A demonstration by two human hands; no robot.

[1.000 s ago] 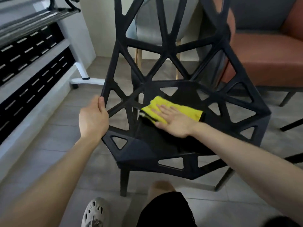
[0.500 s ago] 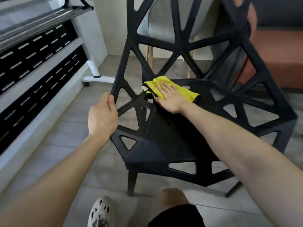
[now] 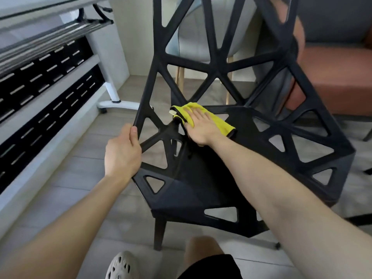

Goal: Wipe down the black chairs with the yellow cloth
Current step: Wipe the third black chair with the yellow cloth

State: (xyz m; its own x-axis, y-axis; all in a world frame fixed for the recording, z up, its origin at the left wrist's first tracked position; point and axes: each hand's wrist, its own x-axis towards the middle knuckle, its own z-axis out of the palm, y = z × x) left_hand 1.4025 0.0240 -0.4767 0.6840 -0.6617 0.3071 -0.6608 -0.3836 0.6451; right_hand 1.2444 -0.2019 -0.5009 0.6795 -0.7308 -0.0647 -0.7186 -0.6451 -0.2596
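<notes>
A black chair (image 3: pixel 201 190) with a lattice of triangular cut-outs fills the middle of the head view, its back rising toward the top. The yellow cloth (image 3: pixel 219 121) lies at the rear left of the seat, where the seat meets the backrest. My right hand (image 3: pixel 199 127) presses flat on the cloth with straight fingers. My left hand (image 3: pixel 122 154) grips the chair's left side strut, thumb and fingers curled round the bar.
A white rack with black slotted panels (image 3: pixel 40 93) runs along the left, its white foot (image 3: pixel 116 104) on the floor near the chair. An orange-brown upholstered seat (image 3: pixel 338 77) stands at the right. A pale chair with wooden legs (image 3: pixel 201 37) is behind. My shoe (image 3: pixel 120 266) is below.
My right hand has slid the cloth from the middle of the seat back toward the rear left corner. The left hand keeps its hold on the strut.
</notes>
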